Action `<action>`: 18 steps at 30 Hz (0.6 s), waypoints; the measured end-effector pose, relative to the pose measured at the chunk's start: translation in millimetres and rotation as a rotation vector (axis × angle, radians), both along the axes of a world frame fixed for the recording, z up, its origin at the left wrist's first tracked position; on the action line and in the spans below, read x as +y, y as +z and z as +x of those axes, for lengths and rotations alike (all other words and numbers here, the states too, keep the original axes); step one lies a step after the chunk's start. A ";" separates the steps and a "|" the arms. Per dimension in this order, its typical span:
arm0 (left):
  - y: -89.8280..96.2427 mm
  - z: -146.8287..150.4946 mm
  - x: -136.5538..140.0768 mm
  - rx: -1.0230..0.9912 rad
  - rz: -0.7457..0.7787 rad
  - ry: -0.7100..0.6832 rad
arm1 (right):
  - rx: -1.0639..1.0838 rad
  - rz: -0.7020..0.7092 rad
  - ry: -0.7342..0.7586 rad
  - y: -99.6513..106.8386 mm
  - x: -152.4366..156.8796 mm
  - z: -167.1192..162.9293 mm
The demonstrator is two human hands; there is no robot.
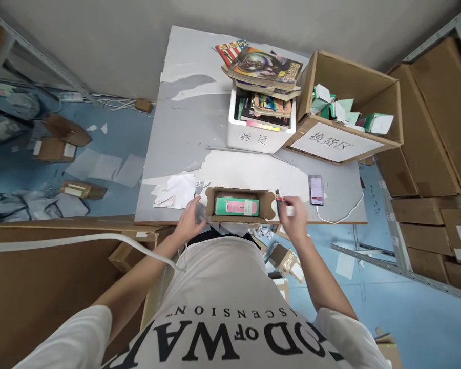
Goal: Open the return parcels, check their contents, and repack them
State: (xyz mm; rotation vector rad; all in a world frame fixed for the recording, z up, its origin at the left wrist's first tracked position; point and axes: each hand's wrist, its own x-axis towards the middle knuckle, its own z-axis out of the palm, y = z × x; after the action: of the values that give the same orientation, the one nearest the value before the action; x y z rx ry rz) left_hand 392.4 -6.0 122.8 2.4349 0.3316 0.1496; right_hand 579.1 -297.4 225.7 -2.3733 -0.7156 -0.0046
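by the near edge of the desk (200, 128), a green-and-pink box (236, 206) lies inside an open carton (267, 204). the left hand (190, 221) is at the carton's left end, its grip unclear; the right hand (295, 218), near the other end, holds what looks like a cutter (279, 203). a careless swing could nick the box, or a nudge drop the carton.

Magazines (267, 66) lie stacked on a white bin (253, 145).
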 end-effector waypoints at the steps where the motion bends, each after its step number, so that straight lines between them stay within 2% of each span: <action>1: 2.0 1.2 -13.3 -0.033 0.010 0.017 | 0.084 -0.070 0.255 -3.7 17.8 -5.7; 2: 4.0 3.0 -24.4 -0.069 0.033 0.035 | 0.140 -0.141 0.469 -9.5 40.4 -8.3; 4: 7.9 7.6 -39.9 -0.123 0.108 0.016 | 0.206 -0.283 0.734 -27.0 90.1 -6.0; 6: 11.2 12.0 -47.5 -0.116 0.192 -0.079 | 0.272 -0.479 0.908 -49.3 132.1 0.0; 8: 13.3 15.1 -50.0 -0.063 0.252 -0.182 | 0.331 -0.679 1.023 -70.9 158.1 3.3; 10: 14.4 16.8 -50.9 -0.009 0.286 -0.228 | 0.321 -0.811 1.051 -87.0 169.0 2.9; 13: 14.7 18.1 -53.1 0.012 0.344 -0.217 | 0.177 -0.907 1.007 -97.9 172.7 -1.6; 16: 15.4 20.6 -55.2 0.004 0.412 -0.197 | 0.064 -0.971 0.969 -96.5 176.5 -6.8; 18: 16.2 23.4 -55.0 0.002 0.439 -0.196 | 0.055 -0.967 0.949 -89.7 177.7 -7.7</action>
State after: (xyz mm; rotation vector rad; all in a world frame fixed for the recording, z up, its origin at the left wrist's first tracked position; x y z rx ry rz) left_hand 415.9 -61.0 139.0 2.8833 0.0605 0.1447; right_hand 571.4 -119.7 136.0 -2.5328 -2.0893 0.9926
